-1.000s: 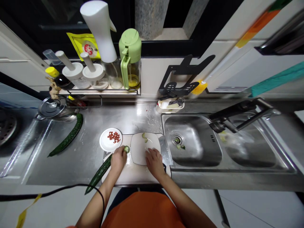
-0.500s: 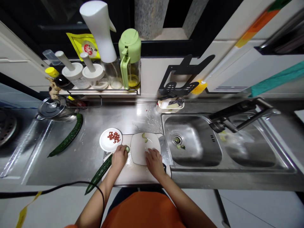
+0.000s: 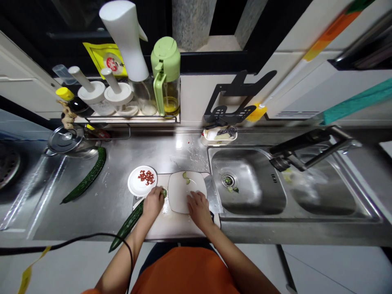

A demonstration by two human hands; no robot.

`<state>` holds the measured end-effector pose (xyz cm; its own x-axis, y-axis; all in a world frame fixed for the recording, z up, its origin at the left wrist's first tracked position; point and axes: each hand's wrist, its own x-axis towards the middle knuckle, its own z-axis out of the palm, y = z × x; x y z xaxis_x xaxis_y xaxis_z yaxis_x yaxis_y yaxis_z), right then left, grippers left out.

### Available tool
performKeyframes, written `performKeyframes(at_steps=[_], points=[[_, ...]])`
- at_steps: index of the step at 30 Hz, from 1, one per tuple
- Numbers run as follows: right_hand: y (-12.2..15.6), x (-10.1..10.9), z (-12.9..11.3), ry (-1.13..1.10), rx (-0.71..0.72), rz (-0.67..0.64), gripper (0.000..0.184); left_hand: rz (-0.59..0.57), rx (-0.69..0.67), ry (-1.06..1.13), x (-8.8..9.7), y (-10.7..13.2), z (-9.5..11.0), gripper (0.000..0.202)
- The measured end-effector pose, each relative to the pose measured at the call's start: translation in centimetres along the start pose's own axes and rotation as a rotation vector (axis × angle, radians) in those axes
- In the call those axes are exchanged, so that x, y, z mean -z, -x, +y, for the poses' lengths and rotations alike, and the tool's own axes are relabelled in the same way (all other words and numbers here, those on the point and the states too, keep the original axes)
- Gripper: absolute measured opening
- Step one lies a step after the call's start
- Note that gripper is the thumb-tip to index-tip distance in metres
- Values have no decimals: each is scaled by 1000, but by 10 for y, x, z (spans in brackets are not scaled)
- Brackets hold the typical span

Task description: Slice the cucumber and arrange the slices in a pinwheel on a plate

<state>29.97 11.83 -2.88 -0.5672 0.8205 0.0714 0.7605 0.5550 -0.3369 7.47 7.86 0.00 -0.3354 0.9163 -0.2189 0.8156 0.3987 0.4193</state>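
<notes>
My left hand [image 3: 153,203] is closed around a long dark green cucumber [image 3: 127,228] near its cut end, which pokes out past the fingertips. The rest of the cucumber runs down to the left under my wrist. On the cutting board [image 3: 165,228] lies a squarish white plate [image 3: 177,196] with a couple of thin cucumber slices [image 3: 185,176] near its far edge. My right hand [image 3: 199,207] rests on the plate's near right part, fingers stretched out and slightly apart. A knife [image 3: 214,195] with a broad blade lies partly hidden at the plate's right.
A round white plate [image 3: 133,181] of chopped red pieces stands left of the board. Another cucumber [image 3: 87,179] lies farther left, near a lidded pot [image 3: 65,141]. The double sink [image 3: 249,179] is at the right, with green scraps around its drain. A black cable [image 3: 92,236] crosses my left forearm.
Both hands stay nearly where they were. The cucumber's cut end has turned slightly in my left hand, so its pale face shows less.
</notes>
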Motion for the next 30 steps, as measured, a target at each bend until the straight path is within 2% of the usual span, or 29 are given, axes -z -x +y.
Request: performKeyframes(at_steps=[4, 8, 13, 16, 19, 24, 27, 30], points=[[-3, 3, -2, -29, -11, 0, 28, 10, -82, 47, 5, -1, -4, 19], [-10, 7, -5, -146, -48, 6, 28, -19, -135, 179, 15, 0, -6, 12], [-30, 11, -15, -398, 7, 19, 27, -127, -55, 429, 22, -1, 5, 14], [-43, 16, -22, -541, -16, 16, 27, -202, -28, 578, 20, -5, 14, 19], [-53, 23, -27, -668, -96, -31, 22, -267, 3, 693, 13, -10, 21, 22], [-63, 34, -24, -796, -296, -192, 12, -315, 71, 917, 5, -18, 29, 30], [-65, 36, -19, -887, -373, -230, 13, -331, 168, 1010, 2, -20, 34, 37], [-66, 39, -15, -974, -401, -232, 16, -370, 325, 1109, -1, -20, 38, 45]])
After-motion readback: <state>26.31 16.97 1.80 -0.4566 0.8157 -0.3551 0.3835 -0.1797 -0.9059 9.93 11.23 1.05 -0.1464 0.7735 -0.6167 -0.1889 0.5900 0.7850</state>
